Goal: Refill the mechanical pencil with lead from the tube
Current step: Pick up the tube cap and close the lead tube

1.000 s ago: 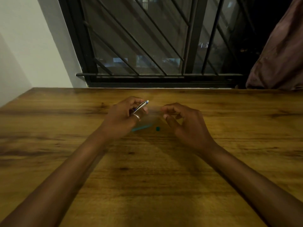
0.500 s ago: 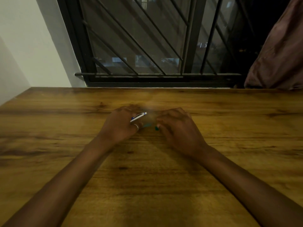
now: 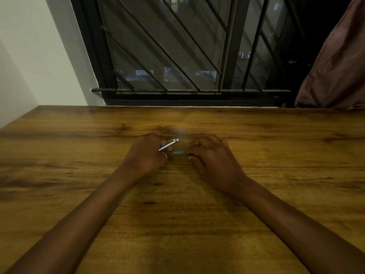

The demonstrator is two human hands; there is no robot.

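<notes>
My left hand (image 3: 147, 155) grips a silver mechanical pencil (image 3: 169, 144), whose end points up and to the right. A small teal lead tube (image 3: 178, 152) lies flat on the wooden table (image 3: 177, 224) between my hands. My right hand (image 3: 213, 159) rests low on the table with its fingers curled, and its fingertips are down at a small dark teal cap (image 3: 190, 155) just right of the tube. I cannot tell whether the fingers pinch the cap or only touch it.
A window with black metal bars (image 3: 177, 56) runs along the table's far edge. A dark reddish curtain (image 3: 335, 66) hangs at the back right. A pale wall (image 3: 39, 56) stands at the left.
Both hands have dropped lower toward the table. My right hand moved left and down onto the small cap beside the tube. The pencil now lies flatter in my left hand.
</notes>
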